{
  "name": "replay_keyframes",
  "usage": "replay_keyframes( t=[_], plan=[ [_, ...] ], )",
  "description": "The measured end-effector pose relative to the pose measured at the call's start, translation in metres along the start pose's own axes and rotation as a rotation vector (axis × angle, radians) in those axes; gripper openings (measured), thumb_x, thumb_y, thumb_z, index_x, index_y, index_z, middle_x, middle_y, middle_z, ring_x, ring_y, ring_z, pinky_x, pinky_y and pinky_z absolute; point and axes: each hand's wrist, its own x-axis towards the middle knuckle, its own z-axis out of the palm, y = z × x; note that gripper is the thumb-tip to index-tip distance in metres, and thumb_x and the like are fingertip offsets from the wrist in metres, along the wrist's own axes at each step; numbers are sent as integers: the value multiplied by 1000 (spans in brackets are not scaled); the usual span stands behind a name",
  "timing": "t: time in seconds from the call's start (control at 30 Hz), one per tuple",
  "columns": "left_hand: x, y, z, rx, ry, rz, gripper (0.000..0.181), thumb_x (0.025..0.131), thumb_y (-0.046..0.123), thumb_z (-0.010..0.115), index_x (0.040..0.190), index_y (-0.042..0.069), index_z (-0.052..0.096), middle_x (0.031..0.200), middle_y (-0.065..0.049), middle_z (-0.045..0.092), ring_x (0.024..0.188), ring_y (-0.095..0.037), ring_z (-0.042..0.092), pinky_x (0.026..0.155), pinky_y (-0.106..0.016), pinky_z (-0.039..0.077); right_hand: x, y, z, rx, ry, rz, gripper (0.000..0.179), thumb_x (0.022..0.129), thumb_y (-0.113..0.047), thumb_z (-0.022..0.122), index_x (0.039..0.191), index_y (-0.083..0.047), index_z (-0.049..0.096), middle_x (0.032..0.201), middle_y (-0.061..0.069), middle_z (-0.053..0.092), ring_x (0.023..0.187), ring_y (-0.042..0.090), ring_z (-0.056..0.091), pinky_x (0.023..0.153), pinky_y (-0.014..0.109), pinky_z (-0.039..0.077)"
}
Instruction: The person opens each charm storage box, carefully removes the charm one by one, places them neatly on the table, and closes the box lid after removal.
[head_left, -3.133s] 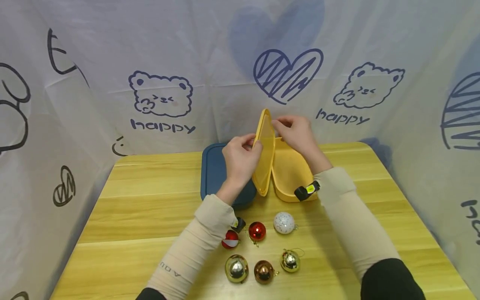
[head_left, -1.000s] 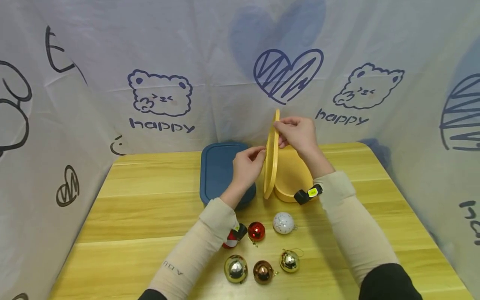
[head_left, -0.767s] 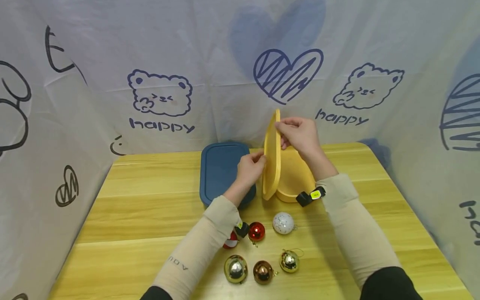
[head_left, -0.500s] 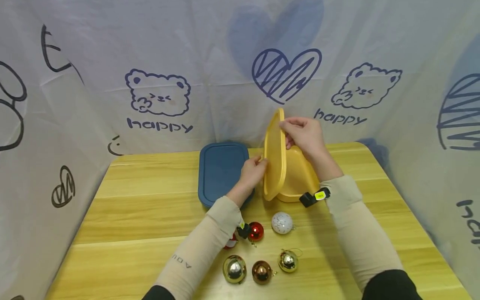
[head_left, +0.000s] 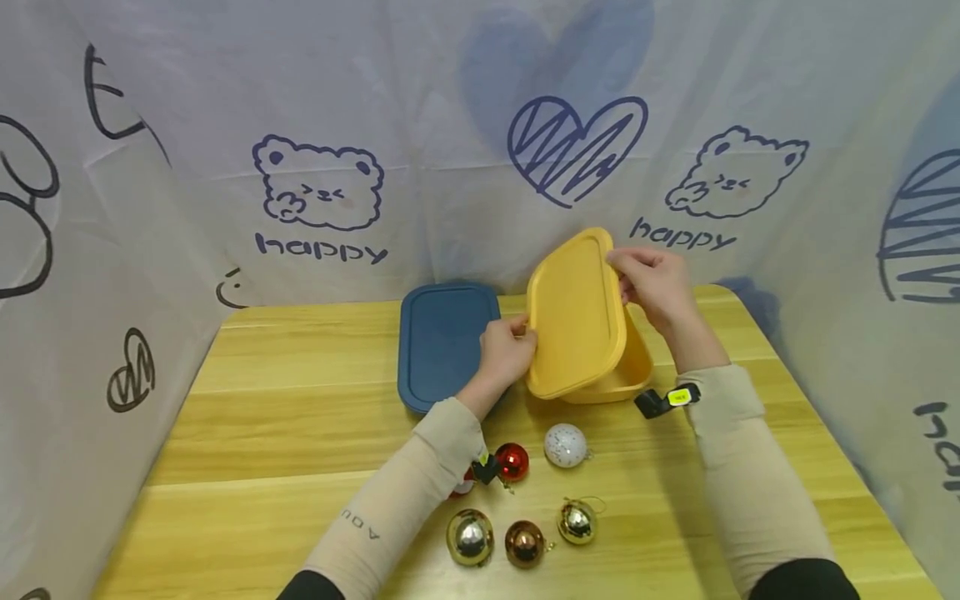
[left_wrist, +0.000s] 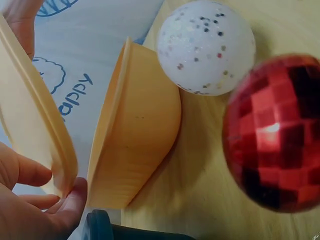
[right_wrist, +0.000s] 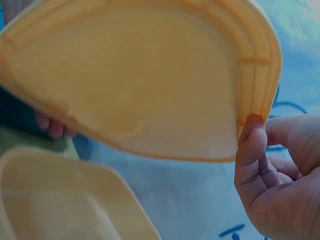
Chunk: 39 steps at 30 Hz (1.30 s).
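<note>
A yellow lid (head_left: 573,317) is tilted above the yellow container (head_left: 633,371), its right side raised. My left hand (head_left: 506,354) pinches the lid's left edge between thumb and fingers. At the upper right edge, my right hand (head_left: 660,287) grips the lid. In the right wrist view the underside of the lid (right_wrist: 130,80) faces the camera, with the open container (right_wrist: 60,200) below it. The left wrist view shows the lid (left_wrist: 40,115) apart from the container's rim (left_wrist: 107,115). Part of the container is hidden behind the lid.
A dark blue lidded container (head_left: 446,342) stands just left of the yellow one. Nearer lie a white speckled ball (head_left: 566,446), a red ball (head_left: 513,461), gold balls (head_left: 470,537) and a brown ball (head_left: 524,544). A red-and-white ball (head_left: 462,487) is partly hidden by the left wrist.
The lid has turned from nearly upright to slanting over the yellow container, its top facing up more. My right hand has moved right and slightly down; my left hand has moved down the lid's edge.
</note>
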Motion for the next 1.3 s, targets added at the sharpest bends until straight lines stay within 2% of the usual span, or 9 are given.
replay_keyframes(
  t=[0.23,0.4,0.6,0.77,1.0,1.3],
  plan=[
    [-1,-2,1,-7,66,-5,39,102,13,67,141,8,68,123,-14,77,107,-28,76,88,-40,63,7,18,-18,-49,-1,51,46,102,-30,71,129,6,69,73,-9,66,58,6,58,55,20,54],
    [-1,0,0,-48,82,-1,41,101,14,69,141,6,67,121,-15,77,100,-27,77,79,-36,64,9,31,-27,-164,0,84,49,104,-33,67,133,5,69,80,-10,67,60,5,62,56,21,55],
    [-1,2,1,-69,51,7,43,101,15,70,142,5,66,121,-13,76,100,-25,77,75,-32,63,16,48,-36,-265,-6,89,51,105,-37,64,138,2,68,87,-7,67,66,5,67,61,23,59],
    [0,3,5,-57,34,16,42,101,14,70,142,6,66,122,-12,76,103,-25,76,77,-31,62,24,62,-40,-295,-12,99,50,106,-36,62,139,3,67,88,-5,68,69,6,68,65,25,61],
    [4,2,10,-9,-5,9,43,101,15,70,143,6,65,125,-11,76,107,-26,75,80,-33,62,30,78,-42,-302,-4,130,47,107,-31,61,136,5,68,80,-9,68,66,3,66,63,25,60],
    [9,-3,15,21,-73,0,46,103,13,67,148,5,60,128,-13,75,96,-24,75,64,-21,52,33,89,-41,-356,5,117,44,106,-27,61,131,7,70,81,0,71,64,4,65,59,25,60]
  ],
)
